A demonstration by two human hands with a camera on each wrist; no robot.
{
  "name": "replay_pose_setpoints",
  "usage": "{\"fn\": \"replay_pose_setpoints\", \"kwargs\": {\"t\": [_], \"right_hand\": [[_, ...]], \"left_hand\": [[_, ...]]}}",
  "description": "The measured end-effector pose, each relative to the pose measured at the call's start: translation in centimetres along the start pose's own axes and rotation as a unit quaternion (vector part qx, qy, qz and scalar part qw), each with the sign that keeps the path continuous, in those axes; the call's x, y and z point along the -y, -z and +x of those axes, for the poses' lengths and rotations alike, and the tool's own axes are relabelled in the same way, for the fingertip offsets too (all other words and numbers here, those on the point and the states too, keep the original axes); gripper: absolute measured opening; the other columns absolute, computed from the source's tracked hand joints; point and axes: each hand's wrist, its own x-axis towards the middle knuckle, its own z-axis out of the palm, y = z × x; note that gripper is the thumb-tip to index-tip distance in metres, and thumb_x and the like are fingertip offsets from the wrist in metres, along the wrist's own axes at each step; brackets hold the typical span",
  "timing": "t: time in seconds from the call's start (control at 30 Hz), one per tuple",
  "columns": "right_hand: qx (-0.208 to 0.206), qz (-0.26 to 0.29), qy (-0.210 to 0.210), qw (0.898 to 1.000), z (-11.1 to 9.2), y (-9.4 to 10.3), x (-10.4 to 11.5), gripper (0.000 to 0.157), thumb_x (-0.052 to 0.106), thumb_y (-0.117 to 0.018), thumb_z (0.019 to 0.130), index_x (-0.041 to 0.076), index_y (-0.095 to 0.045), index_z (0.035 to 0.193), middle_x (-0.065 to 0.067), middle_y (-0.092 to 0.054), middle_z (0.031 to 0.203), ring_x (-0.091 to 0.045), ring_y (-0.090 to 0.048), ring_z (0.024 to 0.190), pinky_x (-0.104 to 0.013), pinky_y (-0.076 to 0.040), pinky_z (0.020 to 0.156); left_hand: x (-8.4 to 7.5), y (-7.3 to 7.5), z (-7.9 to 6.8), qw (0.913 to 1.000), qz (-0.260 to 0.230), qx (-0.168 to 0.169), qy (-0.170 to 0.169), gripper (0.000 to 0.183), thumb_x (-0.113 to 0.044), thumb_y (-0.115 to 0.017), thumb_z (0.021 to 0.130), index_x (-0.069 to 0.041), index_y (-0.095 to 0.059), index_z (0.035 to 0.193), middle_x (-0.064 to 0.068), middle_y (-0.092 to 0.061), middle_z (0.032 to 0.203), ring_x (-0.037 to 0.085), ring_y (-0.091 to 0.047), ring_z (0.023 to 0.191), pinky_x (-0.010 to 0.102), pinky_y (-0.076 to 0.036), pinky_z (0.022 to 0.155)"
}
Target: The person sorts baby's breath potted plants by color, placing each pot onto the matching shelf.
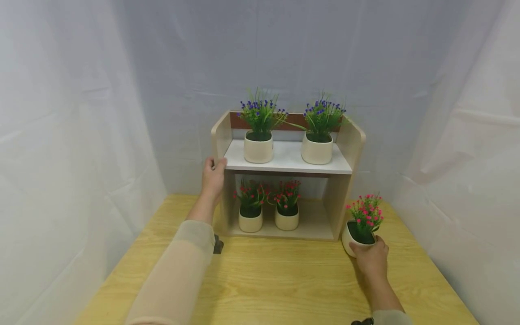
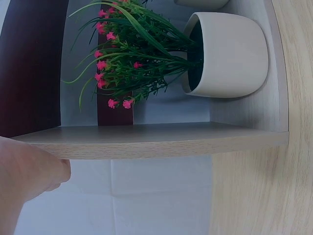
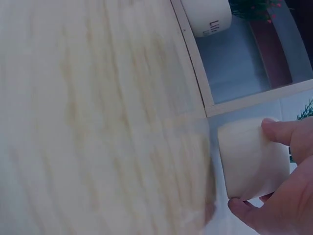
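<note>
My left hand (image 1: 213, 180) grips the left side panel of a small two-tier wooden shelf (image 1: 288, 168), thumb at the front edge. In the left wrist view its fingers lie against the panel's outer face. Right of the shelf, my right hand (image 1: 371, 259) holds a potted plant (image 1: 366, 214) with pink flowers, tilted slightly. Fingers and thumb clasp the cream pot (image 3: 252, 159) from either side in the right wrist view. On the upper board stand two purple-flowered pots (image 1: 258, 149) (image 1: 317, 150). The lower board carries two red-flowered pots (image 1: 250, 221) (image 1: 286, 220), left and centre.
The shelf stands toward the back of a yellow wood-grain table (image 1: 280, 280). White cloth (image 1: 65, 135) hangs on both sides and grey cloth (image 1: 300, 49) behind. The right panel of the shelf (image 1: 345, 198) is close beside the held pot.
</note>
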Motion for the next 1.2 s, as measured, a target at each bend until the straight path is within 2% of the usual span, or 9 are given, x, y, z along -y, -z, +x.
{"fn": "replay_pose_setpoints", "kwargs": {"t": [0.2, 0.37, 0.73, 0.9, 1.2], "right_hand": [[-0.007, 0.035, -0.002, 0.999, -0.7, 0.6, 1.1, 0.096, 0.028, -0.082, 0.094, -0.018, -0.027, 0.159, -0.043, -0.033, 0.159, -0.06, -0.038, 0.148, -0.071, -0.031, 0.127], [-0.024, 0.054, 0.006, 0.998, -1.7, 1.0, 2.0, 0.094, 0.026, -0.085, 0.093, -0.018, -0.031, 0.156, -0.042, -0.035, 0.156, -0.058, -0.041, 0.145, -0.071, -0.034, 0.124], [-0.051, 0.059, 0.036, 0.996, -4.7, 1.4, 4.2, 0.095, 0.03, -0.087, 0.092, -0.014, -0.031, 0.154, -0.039, -0.033, 0.155, -0.057, -0.042, 0.14, -0.071, -0.04, 0.116], [-0.035, 0.06, 0.056, 0.996, -5.9, 0.8, 5.0, 0.097, 0.033, -0.088, 0.092, -0.012, -0.031, 0.155, -0.035, -0.033, 0.156, -0.054, -0.043, 0.14, -0.07, -0.043, 0.113], [0.033, 0.056, 0.064, 0.996, -6.7, -1.5, 6.3, 0.103, 0.034, -0.089, 0.091, -0.008, -0.027, 0.162, -0.032, -0.031, 0.162, -0.054, -0.041, 0.147, -0.069, -0.042, 0.121]], "left_hand": [[0.0, -0.1, 0.0, 1.0, -0.002, -0.004, -0.004, 0.05, -0.042, -0.053, 0.113, -0.014, -0.043, 0.154, 0.013, -0.045, 0.166, 0.032, -0.037, 0.158, 0.055, -0.024, 0.136], [0.1, -0.1, 0.0, 1.0, 0.0, -0.005, -0.004, 0.051, -0.042, -0.053, 0.113, -0.014, -0.042, 0.154, 0.013, -0.045, 0.166, 0.032, -0.037, 0.158, 0.055, -0.024, 0.136], [-0.2, -0.1, -0.6, 1.0, 0.004, 0.0, -0.003, 0.052, -0.046, -0.052, 0.112, -0.014, -0.042, 0.152, 0.013, -0.045, 0.164, 0.032, -0.039, 0.155, 0.056, -0.027, 0.134], [-0.2, -0.2, -0.4, 1.0, 0.001, 0.001, -0.001, 0.05, -0.045, -0.053, 0.112, -0.014, -0.043, 0.151, 0.013, -0.045, 0.164, 0.031, -0.039, 0.155, 0.055, -0.026, 0.134], [-0.2, -0.1, -0.4, 1.0, -0.004, 0.002, 0.001, 0.048, -0.044, -0.053, 0.113, -0.015, -0.043, 0.149, 0.013, -0.045, 0.165, 0.032, -0.038, 0.157, 0.056, -0.024, 0.135]]}}
